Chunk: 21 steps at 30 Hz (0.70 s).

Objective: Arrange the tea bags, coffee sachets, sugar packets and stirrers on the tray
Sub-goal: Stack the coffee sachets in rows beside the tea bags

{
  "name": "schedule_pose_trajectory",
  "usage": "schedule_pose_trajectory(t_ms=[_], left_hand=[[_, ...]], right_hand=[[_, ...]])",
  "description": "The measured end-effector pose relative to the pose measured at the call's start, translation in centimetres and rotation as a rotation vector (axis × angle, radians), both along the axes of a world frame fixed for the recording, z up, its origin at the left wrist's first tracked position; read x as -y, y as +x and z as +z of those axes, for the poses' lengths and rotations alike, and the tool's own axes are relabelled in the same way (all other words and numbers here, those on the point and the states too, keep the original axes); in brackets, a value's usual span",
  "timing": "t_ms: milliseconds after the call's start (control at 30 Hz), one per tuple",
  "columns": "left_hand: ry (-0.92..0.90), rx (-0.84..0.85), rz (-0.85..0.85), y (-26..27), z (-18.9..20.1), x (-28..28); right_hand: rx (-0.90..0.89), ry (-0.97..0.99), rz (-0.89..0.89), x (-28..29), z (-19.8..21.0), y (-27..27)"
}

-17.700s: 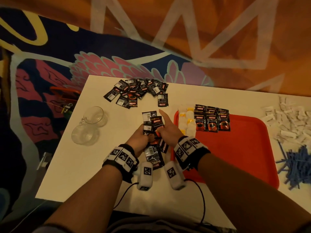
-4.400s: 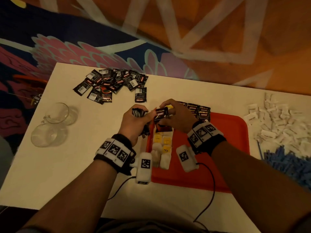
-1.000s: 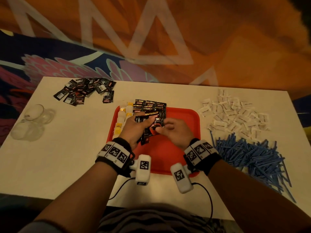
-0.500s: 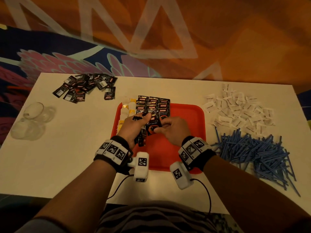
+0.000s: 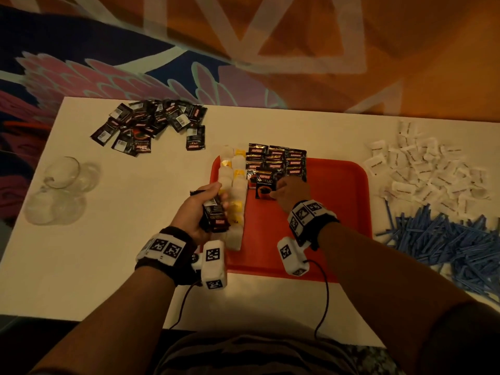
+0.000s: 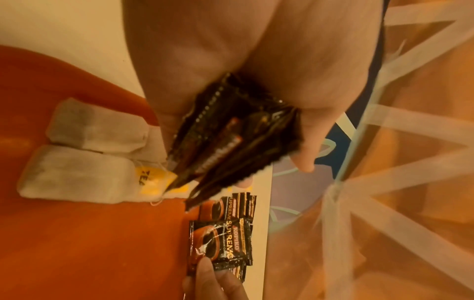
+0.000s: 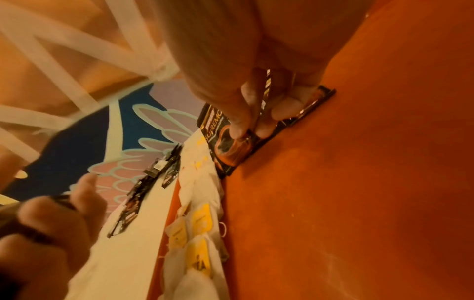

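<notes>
A red tray (image 5: 338, 212) lies on the white table. White tea bags (image 5: 235, 182) with yellow tags run down its left edge, and black coffee sachets (image 5: 281, 161) sit in rows at its far edge. My left hand (image 5: 201, 209) grips a stack of coffee sachets (image 5: 215, 216) above the tray's left side; the stack (image 6: 225, 146) fans out from the palm. My right hand (image 5: 290, 192) pinches one coffee sachet (image 5: 265, 185) that lies on the tray in front of the rows; the thumb and fingers (image 7: 241, 121) press on the sachet (image 7: 225, 146).
A loose heap of coffee sachets (image 5: 148, 125) lies at the table's far left. Two glass cups (image 5: 62, 182) stand at the left. White sugar packets (image 5: 427, 171) and blue stirrers (image 5: 446, 239) are piled on the right of the tray.
My right hand has taken one sachet from the stack and laid it on the tray in front of the rows. My left hand has drawn back towards me with the stack.
</notes>
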<state>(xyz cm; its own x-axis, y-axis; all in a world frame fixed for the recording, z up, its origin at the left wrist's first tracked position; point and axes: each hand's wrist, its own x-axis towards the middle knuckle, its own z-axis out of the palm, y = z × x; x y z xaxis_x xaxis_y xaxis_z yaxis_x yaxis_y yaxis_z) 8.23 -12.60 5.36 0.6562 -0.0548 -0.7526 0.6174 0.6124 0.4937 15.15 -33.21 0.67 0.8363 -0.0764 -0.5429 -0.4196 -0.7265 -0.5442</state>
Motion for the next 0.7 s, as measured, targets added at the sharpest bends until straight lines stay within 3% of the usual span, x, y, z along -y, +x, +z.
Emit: schedule_pose_trajectory(t_ms=[200,333,700], left_hand=[[-0.021,-0.012,0.032,0.3,-1.3,-2.6],[-0.029,-0.045,0.045,0.6,-1.9,-3.5],[-0.078,-0.033,0.039,0.8,-2.0,-3.7]], right_hand=[[-0.047,-0.111,0.033,-2.1,-2.1,1.3],[-0.007,-0.043,-0.085,-2.9,-2.2,1.5],[0.008,-0.038,-0.112,-3.4,-2.4,1.4]])
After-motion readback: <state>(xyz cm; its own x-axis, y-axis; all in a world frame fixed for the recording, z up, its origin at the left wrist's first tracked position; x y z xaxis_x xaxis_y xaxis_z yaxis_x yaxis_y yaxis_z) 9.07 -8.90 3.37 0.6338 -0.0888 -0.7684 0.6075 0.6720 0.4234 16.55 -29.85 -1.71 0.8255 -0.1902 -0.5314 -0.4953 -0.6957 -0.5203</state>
